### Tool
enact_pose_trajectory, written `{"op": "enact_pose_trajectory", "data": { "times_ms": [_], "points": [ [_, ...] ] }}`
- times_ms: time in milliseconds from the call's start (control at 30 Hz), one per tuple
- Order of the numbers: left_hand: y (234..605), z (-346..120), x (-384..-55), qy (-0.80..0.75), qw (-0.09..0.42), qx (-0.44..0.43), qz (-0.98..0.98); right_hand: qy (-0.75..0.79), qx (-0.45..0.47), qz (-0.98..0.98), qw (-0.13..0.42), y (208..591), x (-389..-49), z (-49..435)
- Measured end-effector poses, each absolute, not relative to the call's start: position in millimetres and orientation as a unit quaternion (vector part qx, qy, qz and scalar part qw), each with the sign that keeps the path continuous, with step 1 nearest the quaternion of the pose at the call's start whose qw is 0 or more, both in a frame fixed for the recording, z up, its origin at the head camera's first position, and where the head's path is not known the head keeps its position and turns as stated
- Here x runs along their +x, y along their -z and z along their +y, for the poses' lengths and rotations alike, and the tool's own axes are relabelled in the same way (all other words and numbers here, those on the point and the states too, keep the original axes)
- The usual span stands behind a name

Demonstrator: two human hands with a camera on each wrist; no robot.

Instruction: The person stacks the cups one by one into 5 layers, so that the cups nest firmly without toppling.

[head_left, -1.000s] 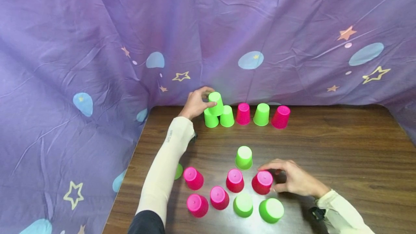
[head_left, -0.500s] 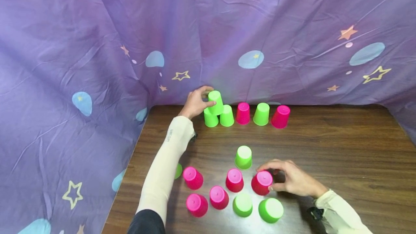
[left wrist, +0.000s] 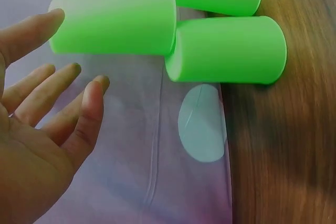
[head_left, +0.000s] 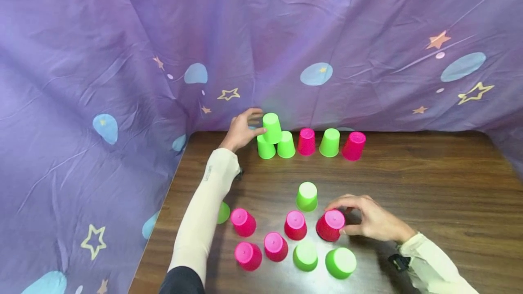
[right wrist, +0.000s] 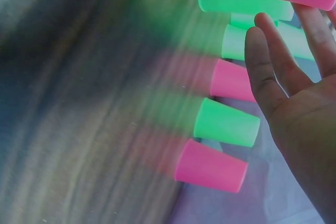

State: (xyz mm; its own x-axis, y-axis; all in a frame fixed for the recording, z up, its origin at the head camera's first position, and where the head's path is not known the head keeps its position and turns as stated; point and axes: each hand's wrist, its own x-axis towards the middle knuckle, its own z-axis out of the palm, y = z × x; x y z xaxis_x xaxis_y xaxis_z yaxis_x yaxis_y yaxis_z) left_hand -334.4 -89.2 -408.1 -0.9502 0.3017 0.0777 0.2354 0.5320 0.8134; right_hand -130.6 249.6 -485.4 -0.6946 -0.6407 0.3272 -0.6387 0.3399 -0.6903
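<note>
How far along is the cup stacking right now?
Done, it seems: a back row of five upside-down cups stands, and a green cup sits across its two leftmost. The left hand is beside that one, fingers spread. In hand: the right hand curls round a pink cup. Remaining, probably: eight other cups nearer the person, one partly behind the left sleeve, not yet stacked.

Stacked cup [head_left: 272,128]: plain bright green. Two cups beneath [head_left: 286,145]: same green. Rest of back row: pink cup [head_left: 306,142], green cup [head_left: 329,143], end cup [head_left: 353,146] pink. Gripped cup [head_left: 330,226]: plain deep pink, brighter base. Other front cups [head_left: 296,226]: plain, four pink, four green. Bench [head_left: 429,171]: brown, streaked with darker wood grain. Curtain [head_left: 265,35]: purple, printed with light-blue ovals, yellow star outlines, solid orange stars, whitish dots. Lower sleeves [head_left: 200,221]: cream, dark lettering on left.
</note>
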Motion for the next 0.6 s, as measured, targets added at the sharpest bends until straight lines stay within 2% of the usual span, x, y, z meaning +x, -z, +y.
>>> {"op": "enact_pose_trajectory", "data": {
  "times_ms": [267,600],
  "points": [
    [406,-113,-319,-0.465,0.014,0.141,0.874,0.403,-0.396,0.825,-0.021,474,-136,249],
    [397,-127,-279,-0.469,-0.010,0.172,0.866,0.374,-0.389,0.841,-0.029,454,-146,257]
  ]
}}
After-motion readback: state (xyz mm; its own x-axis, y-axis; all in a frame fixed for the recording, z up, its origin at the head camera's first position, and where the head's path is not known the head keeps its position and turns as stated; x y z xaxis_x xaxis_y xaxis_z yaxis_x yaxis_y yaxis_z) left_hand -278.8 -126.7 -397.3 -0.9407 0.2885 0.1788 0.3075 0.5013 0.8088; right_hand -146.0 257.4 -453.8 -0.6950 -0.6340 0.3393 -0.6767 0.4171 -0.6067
